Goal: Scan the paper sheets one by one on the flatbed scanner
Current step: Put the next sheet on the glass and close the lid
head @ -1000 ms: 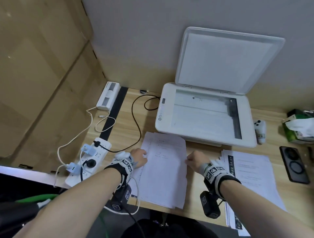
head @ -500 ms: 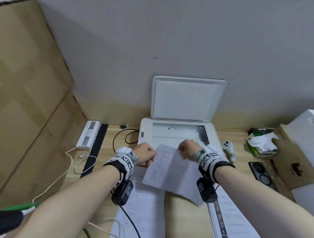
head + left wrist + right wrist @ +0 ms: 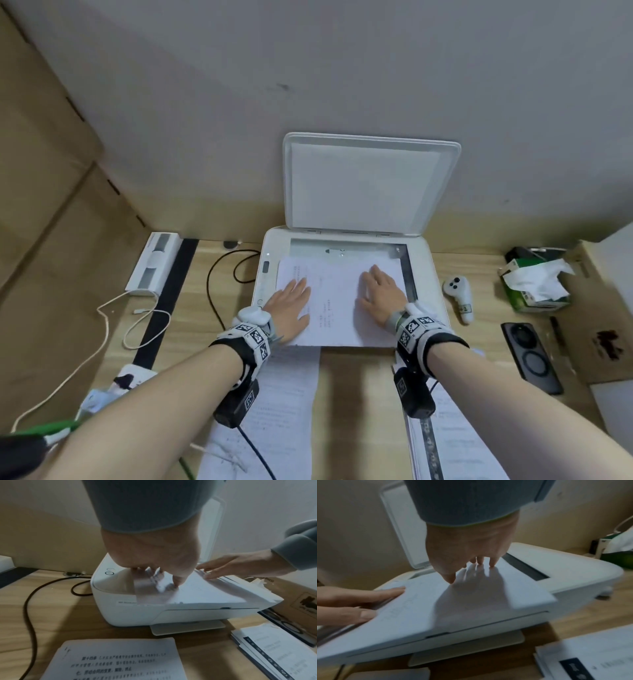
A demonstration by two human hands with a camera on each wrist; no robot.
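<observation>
A white flatbed scanner (image 3: 430, 274) stands at the back of the desk, its lid (image 3: 363, 185) raised against the wall. One paper sheet (image 3: 337, 301) lies on the scanner bed, its near edge hanging over the front. My left hand (image 3: 289, 305) lies flat on the sheet's left side and my right hand (image 3: 380, 294) lies flat on its right side, fingers straight. In the left wrist view the left fingers (image 3: 176, 584) press the sheet (image 3: 205, 593); in the right wrist view the right fingertips (image 3: 491, 564) press the sheet (image 3: 471, 601).
A pile of sheets (image 3: 274, 411) lies on the desk front left, another pile (image 3: 455, 445) front right. Beside the scanner are a white controller (image 3: 459, 298), a tissue box (image 3: 534, 284), a black phone (image 3: 529, 356), a power strip (image 3: 156, 263) and cables (image 3: 219, 274).
Both hands lifted one sheet off the left pile, carried it forward and laid it on the scanner bed. They now lie flat on it instead of pinching its edges.
</observation>
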